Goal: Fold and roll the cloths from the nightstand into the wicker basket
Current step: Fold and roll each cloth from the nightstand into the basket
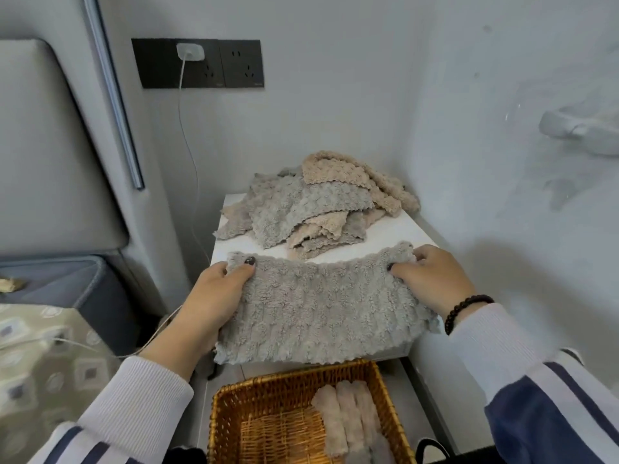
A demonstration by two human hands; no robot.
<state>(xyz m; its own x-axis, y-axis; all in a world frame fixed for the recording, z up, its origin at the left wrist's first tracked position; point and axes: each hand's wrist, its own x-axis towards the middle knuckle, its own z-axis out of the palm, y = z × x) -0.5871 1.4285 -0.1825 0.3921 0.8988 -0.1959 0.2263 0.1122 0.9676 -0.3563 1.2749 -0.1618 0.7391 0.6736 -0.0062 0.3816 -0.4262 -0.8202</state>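
While both hands, left hand (pixel 214 296) and right hand (pixel 432 279), pinch its far corners, the grey cloth (pixel 318 306) drapes over the nightstand's (pixel 402 226) near edge.

The white surface (pixel 395 226) carries a loose pile of cloths (pixel 315 202) at its back; in front of the pile a grey cloth (pixel 318 306) lies spread, overhanging the near edge.

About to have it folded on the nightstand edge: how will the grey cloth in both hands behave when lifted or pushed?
Likely floppy: the grey cloth sags between the left hand and right hand and droops over the nightstand edge. Probably light, since finger pinches hold it. The fluffy pile suggests it bunches rather than slides.
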